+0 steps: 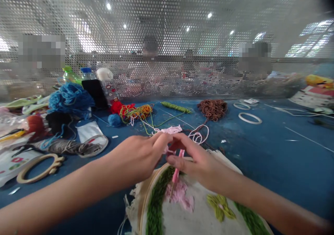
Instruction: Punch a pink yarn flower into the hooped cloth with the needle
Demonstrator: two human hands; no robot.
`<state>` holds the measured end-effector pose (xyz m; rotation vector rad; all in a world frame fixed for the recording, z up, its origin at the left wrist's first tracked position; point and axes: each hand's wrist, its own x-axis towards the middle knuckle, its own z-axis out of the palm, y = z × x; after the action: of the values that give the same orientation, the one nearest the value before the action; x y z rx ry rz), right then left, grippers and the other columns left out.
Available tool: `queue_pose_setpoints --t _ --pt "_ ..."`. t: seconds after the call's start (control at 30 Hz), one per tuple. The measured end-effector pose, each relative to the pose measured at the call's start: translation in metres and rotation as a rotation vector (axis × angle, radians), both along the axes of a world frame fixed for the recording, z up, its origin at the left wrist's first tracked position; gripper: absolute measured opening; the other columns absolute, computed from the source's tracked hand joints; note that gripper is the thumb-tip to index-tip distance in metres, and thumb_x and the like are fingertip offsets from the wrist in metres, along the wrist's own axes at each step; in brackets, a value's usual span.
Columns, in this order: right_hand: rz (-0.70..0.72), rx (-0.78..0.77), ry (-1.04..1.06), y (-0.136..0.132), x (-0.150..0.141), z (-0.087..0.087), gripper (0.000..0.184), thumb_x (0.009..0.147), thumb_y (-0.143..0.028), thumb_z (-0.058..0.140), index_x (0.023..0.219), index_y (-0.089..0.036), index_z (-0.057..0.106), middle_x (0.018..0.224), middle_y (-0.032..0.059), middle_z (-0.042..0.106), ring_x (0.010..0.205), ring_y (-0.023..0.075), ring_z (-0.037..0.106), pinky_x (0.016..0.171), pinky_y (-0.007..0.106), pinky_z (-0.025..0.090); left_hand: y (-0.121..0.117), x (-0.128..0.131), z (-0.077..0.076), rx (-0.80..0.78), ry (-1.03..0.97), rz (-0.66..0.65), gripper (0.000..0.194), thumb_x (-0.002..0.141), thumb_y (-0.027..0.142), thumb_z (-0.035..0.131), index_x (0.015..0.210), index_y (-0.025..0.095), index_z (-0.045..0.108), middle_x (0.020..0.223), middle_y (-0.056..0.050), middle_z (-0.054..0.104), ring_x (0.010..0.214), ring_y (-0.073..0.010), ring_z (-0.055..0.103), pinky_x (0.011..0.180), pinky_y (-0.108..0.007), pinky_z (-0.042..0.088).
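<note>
My left hand (141,155) is closed, with pale pink yarn (171,129) at its fingertips. Close beside it, my right hand (198,160) curls its thumb and fingers around a pink punch needle (175,176). The tool's thin metal tip points down at a patch of pink stitching (180,195) on white cloth. That cloth is stretched in a round wooden embroidery hoop (143,210), with dark green loops along its border and a yellow-green flower (221,207) at the right. Exactly how the yarn runs between my fingertips is hidden.
Brown yarn (212,110), a green skein (176,107) and tangled red and orange yarn (141,112) lie behind my hands. Left are blue yarn (70,97), a small wooden hoop (39,169) and a phone (94,93). White rings (249,118) lie right. A perforated screen (167,68) stands behind.
</note>
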<state>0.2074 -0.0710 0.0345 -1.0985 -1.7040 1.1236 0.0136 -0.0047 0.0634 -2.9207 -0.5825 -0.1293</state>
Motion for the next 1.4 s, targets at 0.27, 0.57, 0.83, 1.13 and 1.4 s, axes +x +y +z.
queue_pose_setpoints --t 0.27,0.57,0.83,1.13,1.4 --pt "-0.063 -0.037 0.096 0.002 -0.003 -0.010 0.021 0.094 -0.037 0.053 0.085 -0.018 0.056 0.076 -0.0029 0.052 0.070 0.0099 0.047 0.062 0.021 0.038 -0.007 0.009 0.004 -0.315 -0.217 0.152 0.033 0.096 0.046 0.039 0.113 0.018 0.036 0.097 -0.007 0.066 0.075 -0.0234 0.067 0.060 -0.034 0.045" --pt "-0.106 -0.121 0.154 0.001 -0.005 -0.011 0.017 0.092 -0.032 0.053 0.083 -0.018 0.059 0.066 -0.0038 0.050 0.058 0.0090 0.047 0.052 0.020 0.035 -0.003 0.012 0.006 -0.664 -0.342 0.258 0.013 0.093 0.032 0.048 0.092 0.020 0.054 0.076 0.002 0.062 0.064 -0.0147 0.054 0.057 -0.027 0.038" --pt "0.006 -0.401 0.467 0.005 -0.004 -0.012 0.018 0.089 -0.027 0.052 0.075 -0.016 0.056 0.067 0.0000 0.062 0.058 0.0114 0.063 0.057 0.023 0.051 0.005 0.013 -0.005 -0.805 -0.442 0.161 0.007 0.093 0.026 0.048 0.093 0.020 0.051 0.073 0.003 0.059 0.063 -0.0128 0.053 0.057 -0.026 0.042" --pt "0.095 -0.343 0.482 0.011 0.004 -0.018 0.023 0.090 -0.039 0.057 0.099 -0.021 0.047 0.072 -0.0020 0.066 0.036 0.0072 0.055 0.035 0.018 0.043 0.007 0.014 -0.022 -0.910 -0.686 0.072 0.008 0.096 0.027 0.044 0.099 0.020 0.048 0.089 -0.001 0.056 0.079 -0.0134 0.056 0.072 -0.030 0.046" --pt "-0.063 -0.186 0.180 0.001 0.001 -0.015 0.010 0.094 -0.022 0.043 0.089 -0.020 0.051 0.073 -0.0021 0.060 0.048 0.0086 0.063 0.040 0.017 0.039 0.007 0.019 -0.022 -0.943 -0.601 0.147 0.021 0.094 0.039 0.050 0.099 0.019 0.055 0.087 0.000 0.062 0.076 -0.0141 0.057 0.067 -0.029 0.044"
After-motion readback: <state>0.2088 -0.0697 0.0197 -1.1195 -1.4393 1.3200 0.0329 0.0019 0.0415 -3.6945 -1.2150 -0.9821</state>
